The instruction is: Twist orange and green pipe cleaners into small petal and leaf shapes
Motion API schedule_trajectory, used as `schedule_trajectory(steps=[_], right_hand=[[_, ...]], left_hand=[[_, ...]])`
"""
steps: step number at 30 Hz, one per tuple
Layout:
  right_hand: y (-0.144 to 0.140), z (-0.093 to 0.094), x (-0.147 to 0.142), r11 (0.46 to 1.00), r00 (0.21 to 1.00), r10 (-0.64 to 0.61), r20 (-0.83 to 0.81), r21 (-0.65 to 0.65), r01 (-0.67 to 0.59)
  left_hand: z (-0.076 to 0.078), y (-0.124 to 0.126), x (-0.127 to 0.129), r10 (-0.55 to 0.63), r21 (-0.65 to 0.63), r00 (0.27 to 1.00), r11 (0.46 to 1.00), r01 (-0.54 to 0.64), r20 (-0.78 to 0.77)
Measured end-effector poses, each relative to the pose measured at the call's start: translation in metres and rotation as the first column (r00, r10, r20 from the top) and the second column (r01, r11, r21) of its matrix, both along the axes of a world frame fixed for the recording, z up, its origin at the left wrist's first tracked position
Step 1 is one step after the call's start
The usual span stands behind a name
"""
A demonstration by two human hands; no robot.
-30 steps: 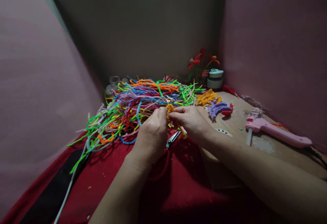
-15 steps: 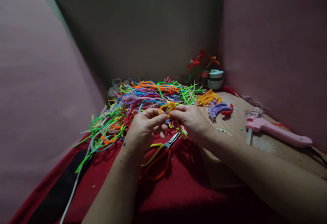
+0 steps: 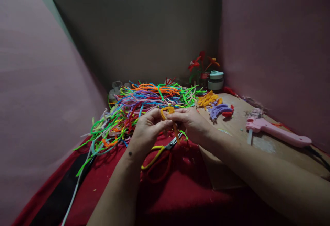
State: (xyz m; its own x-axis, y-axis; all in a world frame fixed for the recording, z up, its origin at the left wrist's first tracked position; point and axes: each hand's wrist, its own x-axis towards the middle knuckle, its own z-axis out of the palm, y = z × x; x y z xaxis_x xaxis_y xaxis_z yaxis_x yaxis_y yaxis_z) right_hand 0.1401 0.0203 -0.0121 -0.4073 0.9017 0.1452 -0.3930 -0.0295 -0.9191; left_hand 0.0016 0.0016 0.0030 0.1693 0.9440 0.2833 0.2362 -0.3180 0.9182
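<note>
A bent orange-yellow pipe cleaner [image 3: 163, 114] is pinched between my two hands, its loop on top and one end hanging below the fingers. My left hand [image 3: 149, 126] grips it from the left with thumb and fingers closed. From the right, my right hand [image 3: 189, 121] pinches it too, and the fingertips of both hands meet. Just beneath them, scissors [image 3: 157, 155] with one yellow and one red handle lie on the red cloth [image 3: 180, 191]. Behind my hands spreads a heap of many-coloured pipe cleaners [image 3: 146, 97].
On the brown board [image 3: 232, 160] at right lie a pink glue gun [image 3: 281, 131], bent orange-yellow pieces [image 3: 207, 99], purple pieces [image 3: 219, 110] and red ones [image 3: 228, 114]. Further back stand a pale green lidded container [image 3: 216, 81] and red flowers [image 3: 196, 64]. A white cable [image 3: 73, 198] runs down the left.
My fingers have closed in around the orange-yellow pipe cleaner, and its loose end now hangs straighter down. The whole view has shifted slightly.
</note>
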Motion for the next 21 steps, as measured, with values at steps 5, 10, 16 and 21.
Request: schedule_trajectory(steps=[5, 10, 16, 21], right_hand=[[0.004, -0.003, -0.001, 0.998, 0.999, -0.050, -0.014, 0.029, 0.050], [0.011, -0.006, -0.002, 0.994, 0.993, -0.108, -0.054, -0.021, 0.107], [0.014, -0.010, -0.003, 0.996, 0.993, -0.087, -0.085, -0.044, 0.083], [0.014, -0.010, -0.003, 0.999, 0.990, -0.036, -0.137, -0.028, 0.032]], left_hand=[[-0.011, 0.005, -0.001, 0.077, 0.051, 0.993, 0.996, -0.073, -0.092], [-0.007, 0.003, 0.000, -0.063, 0.028, 0.996, 0.997, 0.065, -0.071], [-0.004, 0.002, 0.001, -0.087, 0.005, 0.994, 0.996, 0.088, -0.072], [-0.003, 0.002, 0.001, -0.018, -0.090, 0.998, 0.996, 0.013, -0.058]])
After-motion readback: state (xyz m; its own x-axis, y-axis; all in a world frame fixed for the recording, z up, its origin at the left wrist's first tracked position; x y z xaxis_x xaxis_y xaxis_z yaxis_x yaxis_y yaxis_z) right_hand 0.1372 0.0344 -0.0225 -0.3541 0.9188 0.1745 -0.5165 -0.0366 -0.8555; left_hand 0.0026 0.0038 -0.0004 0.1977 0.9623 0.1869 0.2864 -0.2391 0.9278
